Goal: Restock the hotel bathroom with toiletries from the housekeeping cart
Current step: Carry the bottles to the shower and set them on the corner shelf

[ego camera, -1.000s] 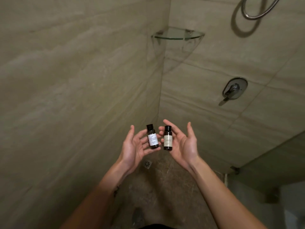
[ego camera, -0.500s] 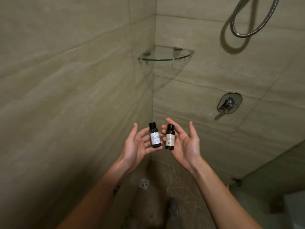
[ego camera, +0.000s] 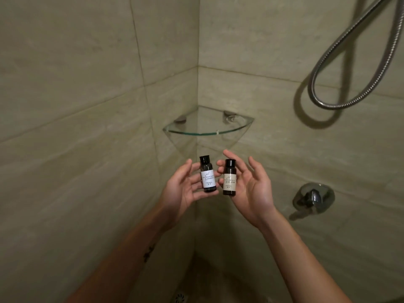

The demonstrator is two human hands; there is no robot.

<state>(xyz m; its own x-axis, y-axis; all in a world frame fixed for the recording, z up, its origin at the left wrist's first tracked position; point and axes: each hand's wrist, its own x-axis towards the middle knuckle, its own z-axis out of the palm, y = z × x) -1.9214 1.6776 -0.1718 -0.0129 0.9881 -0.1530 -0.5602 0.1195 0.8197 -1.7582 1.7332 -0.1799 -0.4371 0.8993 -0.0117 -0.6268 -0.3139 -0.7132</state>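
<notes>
Loosely, half-open left hand (ego camera: 183, 190) finger-pinches white-label bottle (ego camera: 208, 176); right hand (ego camera: 251, 189) likewise holds beige-label bottle (ego camera: 229, 179).

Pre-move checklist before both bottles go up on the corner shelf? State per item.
1. One bottle per hand: left hand holds the white-label bottle, right hand holds the beige-label bottle: ok.
2. Both bottles upright, black caps on: ok.
3. Grip firm: cannot tell; the fingers look loosely cupped.
4. Glass corner shelf has nothing standing on it: ok.
5. Path up to the shelf is free; the shower hose hangs off to the right: ok.
</notes>
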